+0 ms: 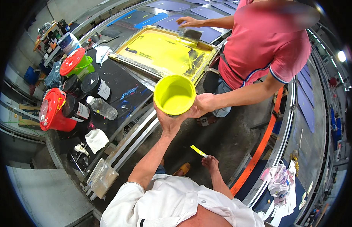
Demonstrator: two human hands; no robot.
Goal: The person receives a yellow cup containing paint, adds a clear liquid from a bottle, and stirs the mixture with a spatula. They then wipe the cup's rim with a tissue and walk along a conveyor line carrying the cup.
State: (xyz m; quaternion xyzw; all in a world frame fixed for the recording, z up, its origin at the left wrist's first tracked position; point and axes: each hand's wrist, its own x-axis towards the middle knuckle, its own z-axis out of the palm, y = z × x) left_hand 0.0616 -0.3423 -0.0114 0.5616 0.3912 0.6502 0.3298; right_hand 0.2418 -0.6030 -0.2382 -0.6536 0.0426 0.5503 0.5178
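Tub (174, 81) sat mid-frame above dark floor (236, 130), bench (123, 77) at left; held yellow paint (178, 101). Left hand (170, 123) cupped it; right hand (210, 163) gripped yellow strip (198, 150).

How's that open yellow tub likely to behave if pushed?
The tub may slop if tilted: it's open, with wet-looking yellow paint inside. Its coated rim could be slippery. The left hand and a co-worker's hand should probably steady it.

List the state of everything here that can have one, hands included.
Yellow tub: open, held up
Left hand: gripping the tub
Right hand: closed on the flat strip
Flat strip: coated yellow
Printing frame: lying flat, smeared yellow
Clear bottle: capped
Green bucket: red lid on
White cloth: crumpled
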